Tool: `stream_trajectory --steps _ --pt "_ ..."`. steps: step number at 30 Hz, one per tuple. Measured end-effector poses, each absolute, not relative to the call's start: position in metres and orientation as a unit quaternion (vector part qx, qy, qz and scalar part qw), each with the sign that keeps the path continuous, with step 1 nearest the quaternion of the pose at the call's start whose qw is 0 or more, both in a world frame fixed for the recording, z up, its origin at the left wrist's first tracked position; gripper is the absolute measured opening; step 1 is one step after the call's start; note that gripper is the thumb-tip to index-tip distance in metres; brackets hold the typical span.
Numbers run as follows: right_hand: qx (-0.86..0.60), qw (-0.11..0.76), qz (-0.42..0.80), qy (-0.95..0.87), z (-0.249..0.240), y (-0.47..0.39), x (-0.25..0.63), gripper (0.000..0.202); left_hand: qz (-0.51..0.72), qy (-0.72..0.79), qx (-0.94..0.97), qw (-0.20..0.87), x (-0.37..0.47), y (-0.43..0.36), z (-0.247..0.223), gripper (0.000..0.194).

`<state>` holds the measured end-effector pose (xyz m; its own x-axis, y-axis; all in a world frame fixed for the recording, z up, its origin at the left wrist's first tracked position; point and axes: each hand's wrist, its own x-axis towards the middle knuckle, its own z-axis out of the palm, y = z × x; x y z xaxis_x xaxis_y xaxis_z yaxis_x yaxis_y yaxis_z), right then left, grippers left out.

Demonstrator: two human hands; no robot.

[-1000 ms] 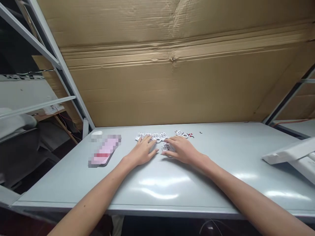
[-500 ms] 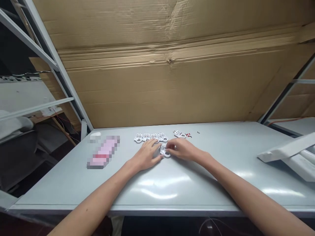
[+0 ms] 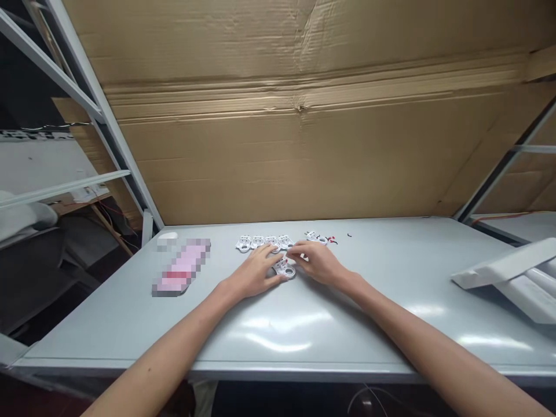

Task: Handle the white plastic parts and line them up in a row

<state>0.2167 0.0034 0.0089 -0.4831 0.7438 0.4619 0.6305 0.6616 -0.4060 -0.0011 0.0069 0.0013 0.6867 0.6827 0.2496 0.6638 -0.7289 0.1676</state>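
Note:
A small white plastic part with a ring at one end (image 3: 287, 271) lies on the table between my hands. My left hand (image 3: 254, 272) steadies it, thumb along its near edge and fingers over its far side. Just above the part, my right hand (image 3: 317, 262) has its thumb and forefinger pinched together. A speck of red shows by those fingertips, too small to name. Behind my hands stands a row of several similar white ringed parts (image 3: 258, 242), partly covered by my left fingers. Another white part (image 3: 316, 237) lies to the right of that row.
Small red and black bits (image 3: 332, 240) lie beside the far right part. A blurred pink object (image 3: 185, 266) and a white item (image 3: 167, 241) are at the left. White foam-like pieces (image 3: 512, 272) rest at the right. A cardboard wall (image 3: 286, 174) closes the back.
The white part has shifted slightly left and turned under my left hand. My right hand has moved left and up off its ring, fingers still pinched.

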Motion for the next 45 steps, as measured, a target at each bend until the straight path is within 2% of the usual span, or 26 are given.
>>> stream_trajectory --steps 4,10,16,20,23,29,32,37,40,45 --pt "-0.434 0.419 0.128 -0.787 0.007 0.014 0.228 0.021 0.151 0.361 0.92 0.024 -0.001 0.006 0.001 0.049" --pt "-0.473 0.533 0.336 -0.617 0.006 0.032 0.243 0.032 0.153 0.359 0.921 0.015 -0.001 0.005 0.002 0.05" --pt "-0.446 0.495 0.544 -0.51 0.013 0.027 0.24 0.023 0.14 0.364 0.921 0.013 -0.002 0.006 0.005 0.049" --pt "-0.463 0.487 0.603 -0.43 0.017 0.024 0.238 0.014 0.143 0.365 0.92 0.017 -0.002 0.006 0.005 0.048" --pt "-0.456 0.499 0.626 -0.389 0.014 0.028 0.24 0.015 0.149 0.362 0.92 0.02 -0.002 0.006 0.005 0.049" --pt "-0.437 0.469 0.603 -0.475 0.013 0.029 0.251 0.024 0.147 0.361 0.921 0.012 -0.001 0.005 0.006 0.049" --pt "-0.435 0.495 0.573 -0.488 0.018 0.03 0.261 0.032 0.146 0.36 0.921 0.011 -0.001 0.004 0.006 0.049" --pt "-0.541 0.53 0.37 -0.539 0.011 0.047 0.282 0.026 0.127 0.371 0.92 0.013 -0.001 0.004 0.007 0.05" --pt "-0.589 0.497 0.28 -0.573 -0.004 0.059 0.291 0.033 0.121 0.376 0.918 0.02 -0.001 0.004 0.009 0.052" --pt "-0.614 0.433 0.212 -0.625 -0.017 0.063 0.296 0.037 0.13 0.368 0.92 0.025 -0.004 0.005 0.009 0.049"
